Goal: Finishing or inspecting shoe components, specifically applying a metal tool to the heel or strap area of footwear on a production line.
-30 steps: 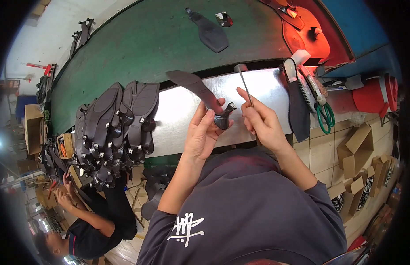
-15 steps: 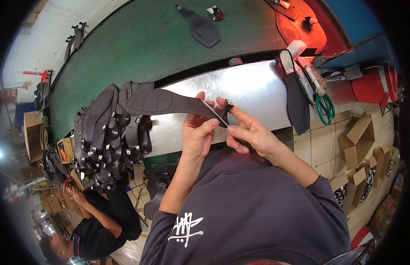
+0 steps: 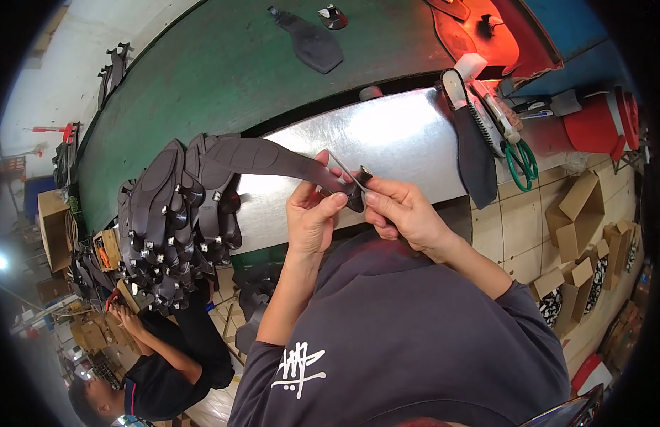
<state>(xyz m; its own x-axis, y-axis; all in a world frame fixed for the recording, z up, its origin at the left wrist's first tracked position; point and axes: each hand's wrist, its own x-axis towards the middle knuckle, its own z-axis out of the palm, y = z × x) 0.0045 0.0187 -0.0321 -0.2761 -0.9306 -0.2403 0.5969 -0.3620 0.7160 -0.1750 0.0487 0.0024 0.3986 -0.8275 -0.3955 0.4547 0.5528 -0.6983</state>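
Over the metal bench top (image 3: 408, 167) I hold a dark shoe sole (image 3: 244, 153) with a heel at its right end. My left hand (image 3: 312, 217) grips the sole just before the heel, thumb on the near side and fingers behind. Closed in my right hand (image 3: 401, 210) is a thin, flat metal blade (image 3: 338, 162), laid across the sole beside the heel; its handle is mostly hidden. The far end of the sole reaches over a pile of similar dark soles with heels (image 3: 159, 228) on my left.
A single sole (image 3: 315, 46) and a loose heel (image 3: 333, 17) lie on the green table (image 3: 223, 67). Green-handled scissors (image 3: 520, 164) and a dark sole (image 3: 476, 156) lie right. Cardboard boxes (image 3: 575, 213) stand on the floor. Another person (image 3: 166, 377) works at lower left.
My right hand has closed in more tightly near the heel, and the blade's free end stands out further past the sole. My left hand keeps its hold. The view has shifted slightly.
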